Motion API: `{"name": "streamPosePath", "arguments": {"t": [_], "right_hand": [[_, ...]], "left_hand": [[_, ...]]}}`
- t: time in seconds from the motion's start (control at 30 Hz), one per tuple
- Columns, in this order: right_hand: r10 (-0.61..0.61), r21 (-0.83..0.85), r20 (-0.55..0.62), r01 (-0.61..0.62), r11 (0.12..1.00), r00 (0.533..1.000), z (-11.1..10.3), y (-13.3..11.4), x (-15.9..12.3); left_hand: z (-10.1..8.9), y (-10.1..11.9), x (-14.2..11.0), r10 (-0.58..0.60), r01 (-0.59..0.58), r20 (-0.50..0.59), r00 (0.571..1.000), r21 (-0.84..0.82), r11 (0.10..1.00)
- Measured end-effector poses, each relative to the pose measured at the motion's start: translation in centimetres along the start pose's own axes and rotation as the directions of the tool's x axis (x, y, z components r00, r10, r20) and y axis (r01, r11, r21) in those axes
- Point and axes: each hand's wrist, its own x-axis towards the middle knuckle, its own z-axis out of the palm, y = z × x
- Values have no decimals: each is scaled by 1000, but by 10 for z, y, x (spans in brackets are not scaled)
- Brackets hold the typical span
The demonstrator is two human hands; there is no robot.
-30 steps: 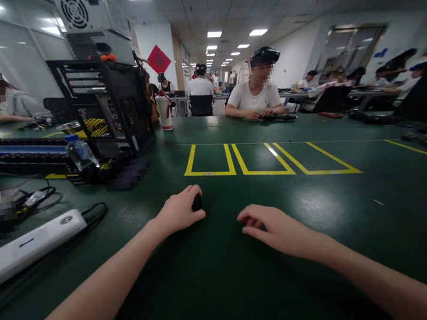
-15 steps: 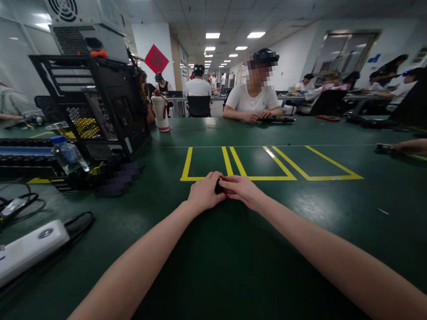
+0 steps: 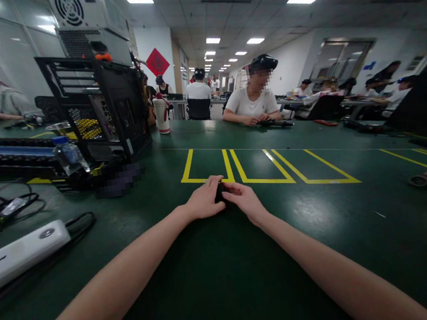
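Black object (image 3: pixel 219 193), small enough to be mostly hidden among my fingers, sits between my two hands, just this side of the yellow taped outlines (image 3: pixel 269 180) on the green table (image 3: pixel 202 291). My left hand (image 3: pixel 206 199) is wrapped around it, thumb on the near side and fingers over the far side, so I judge this one carries the hold. My right hand (image 3: pixel 245 199) meets it from the other side, its fingertips up at the exposed part; with so dark a thing this far off, I can't tell whether they pinch it or merely touch.

To handle it well, I'd let the left be the steady one, firm without squeezing, and leave the finer work to the right. I'm reaching well out in front, so drawing both in a little closer would likely steady me and give a better look. Turning the left wrist slightly would also stop my own knuckles covering what I'm touching. The long white unit (image 3: pixel 22 258) lies well apart, off to my left.
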Motion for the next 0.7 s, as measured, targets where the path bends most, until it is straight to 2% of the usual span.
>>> {"name": "streamPosePath", "arguments": {"t": [0.2, 0.4, 0.53, 0.7], "right_hand": [[54, 16, 10, -55, 998, 998, 0, -1, -1], [48, 35, 39, -50, 998, 998, -3, 5, 1], [61, 84, 54, -65, 994, 997, -2, 4, 0], [79, 93, 53, -84, 992, 995, -2, 0, -2]], "left_hand": [[-5, -18, 5, -10, 28, 78, 997, -233, 972], [-3, -27, 9, 14, 44, 154, 988, -364, 930], [-3, -23, 7, 23, 18, 124, 992, -321, 947], [-2, -15, 0, 54, -44, 48, 997, -185, 982]]}}
